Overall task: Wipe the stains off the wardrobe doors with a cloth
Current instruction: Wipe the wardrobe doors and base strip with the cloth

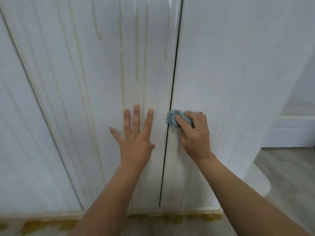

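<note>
- Step in hand: wiping, low on the wardrobe, at the dark seam (172, 92) in the centre of the frame.
- Grip: right hand (194, 135) clenches a balled blue cloth (173, 118) and presses it on the left edge of the right door (238, 65), touching the seam, just right of frame centre.
- Support: left hand (134, 135) is released, fingers straight and spread, palm flat on the middle door (102, 74), just left of the cloth.
- Soil: stains (121, 65) are yellowish drip streaks running from the upper centre down to the left hand. The right door looks nearly clean.
- Next move (judgement): carry the cloth across the seam and stroke along the streaks with firm pressure. The left hand lies over two streaks and needs to shift.
- Counts: hands 2; cloth 1; door panels 3, including the left panel (17, 116); seams 2; streaks at least 6, with the faint ones too blurred to count; yellow-brown spill band (170, 218) along the floor at bottom, 1.
</note>
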The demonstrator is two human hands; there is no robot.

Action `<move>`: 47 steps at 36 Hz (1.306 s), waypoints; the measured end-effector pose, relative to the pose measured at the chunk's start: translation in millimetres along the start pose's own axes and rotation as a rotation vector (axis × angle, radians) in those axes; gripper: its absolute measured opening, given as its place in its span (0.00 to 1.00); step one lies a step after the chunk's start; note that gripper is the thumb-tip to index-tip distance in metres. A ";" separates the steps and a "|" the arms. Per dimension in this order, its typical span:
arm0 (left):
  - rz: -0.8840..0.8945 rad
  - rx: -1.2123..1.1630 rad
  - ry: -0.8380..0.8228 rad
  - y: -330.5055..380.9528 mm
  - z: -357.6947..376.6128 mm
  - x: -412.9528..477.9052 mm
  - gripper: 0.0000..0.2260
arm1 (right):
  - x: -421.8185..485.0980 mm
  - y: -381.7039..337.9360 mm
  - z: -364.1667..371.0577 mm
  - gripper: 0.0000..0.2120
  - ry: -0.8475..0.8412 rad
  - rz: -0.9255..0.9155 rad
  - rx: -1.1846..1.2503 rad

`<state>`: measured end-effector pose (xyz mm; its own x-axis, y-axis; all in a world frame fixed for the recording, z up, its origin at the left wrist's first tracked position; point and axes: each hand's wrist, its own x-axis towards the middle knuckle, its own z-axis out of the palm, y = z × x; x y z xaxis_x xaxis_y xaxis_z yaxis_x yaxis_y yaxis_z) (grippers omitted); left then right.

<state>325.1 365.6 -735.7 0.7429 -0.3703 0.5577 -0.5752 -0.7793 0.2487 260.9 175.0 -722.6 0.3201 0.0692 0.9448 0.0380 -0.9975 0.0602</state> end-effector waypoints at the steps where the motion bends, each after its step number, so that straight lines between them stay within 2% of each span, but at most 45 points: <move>1: -0.004 0.005 -0.001 -0.8 0.7 0.0 0.64 | -16.2 0.2 3.9 0.11 -0.044 -0.024 0.010; 5: -0.010 0.019 0.005 0.4 3.0 1.6 0.65 | -33.0 -3.8 2.7 0.11 -0.110 -0.018 0.043; 10: -0.002 0.044 0.024 1.5 5.2 2.4 0.66 | 20.9 -7.9 -14.3 0.12 0.051 0.124 0.072; 14: 0.003 0.058 0.043 0.1 7.1 1.0 0.66 | 26.8 -8.0 -11.6 0.10 0.119 0.145 0.060; 17: 0.019 0.086 0.051 -0.8 7.5 0.7 0.66 | -23.9 -8.5 6.2 0.08 0.077 0.081 0.076; 19: 0.030 0.097 0.062 -2.4 9.6 -0.6 0.66 | -58.9 -8.7 15.1 0.07 -0.015 0.023 0.072; 22: 0.049 0.108 0.079 -9.1 16.0 -6.1 0.65 | -67.9 -9.6 16.4 0.05 -0.091 -0.035 0.064; 27: 0.066 0.108 0.079 -11.1 21.0 -10.5 0.65 | -23.9 -5.6 5.0 0.07 0.059 0.050 0.039; 29: 0.053 0.093 0.070 -7.2 21.4 -10.9 0.66 | -23.5 -2.4 5.8 0.07 0.072 0.055 0.033; 31: 0.043 0.077 0.049 -2.9 21.7 -12.9 0.65 | -44.7 -0.4 9.5 0.06 0.046 0.028 0.025; 36: 0.033 0.062 0.006 -2.0 24.4 -17.9 0.65 | -85.5 1.7 8.4 0.04 -0.162 -0.100 0.051; 39: 0.032 0.054 0.017 -5.3 27.6 -17.5 0.67 | -46.6 11.6 -13.4 0.06 -0.062 -0.077 0.074; 43: 0.031 0.040 0.027 -3.0 31.6 -16.9 0.67 | 22.6 41.4 -54.9 0.12 0.190 0.121 0.021; 47: 0.025 0.042 0.018 -1.3 34.2 -15.4 0.66 | 45.1 63.0 -64.9 0.15 0.184 0.212 0.038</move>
<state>326.2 355.1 -771.7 0.7219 -0.3810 0.5776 -0.5782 -0.7908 0.2010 216.3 114.2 -655.3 0.1475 -0.1490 0.9778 0.0251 -0.9877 -0.1543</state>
